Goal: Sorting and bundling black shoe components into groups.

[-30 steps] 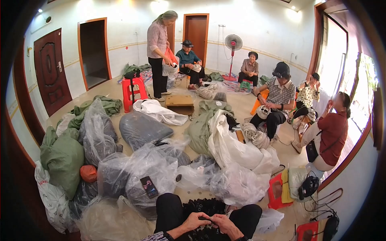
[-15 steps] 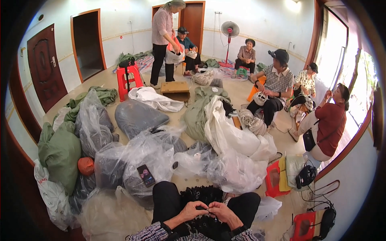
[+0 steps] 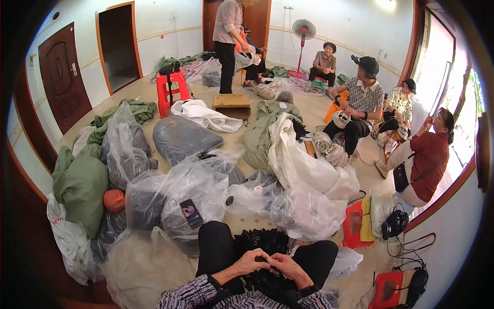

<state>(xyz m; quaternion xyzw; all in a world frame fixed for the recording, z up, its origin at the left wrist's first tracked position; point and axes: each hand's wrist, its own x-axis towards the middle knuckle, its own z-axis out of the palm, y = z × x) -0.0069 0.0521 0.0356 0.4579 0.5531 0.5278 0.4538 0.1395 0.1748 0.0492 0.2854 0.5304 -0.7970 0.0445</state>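
Note:
My left hand [image 3: 250, 262] and my right hand [image 3: 287, 267] meet over my lap, fingertips pinched together. What they hold between them is too small and too hidden to name. Under and behind them lies a heap of black pieces [image 3: 261, 240] with small shiny ring-like parts, spread between my dark-trousered knees. A phone [image 3: 191, 213] with a lit screen rests on a clear plastic bag [image 3: 177, 188] just past my left knee.
Filled bags and a green sack [image 3: 80, 188] crowd the left floor. A white sheet [image 3: 303, 159] lies ahead. Red-and-yellow bags [image 3: 355, 224] and cables are at right. Several people sit at the back and right; one stands near a red stool [image 3: 171, 90]. A fan [image 3: 303, 33] stands behind.
My view has shifted slightly, so the room sits further right in the picture. The standing person has moved right and bends lower. My hands stay pinched together over my lap.

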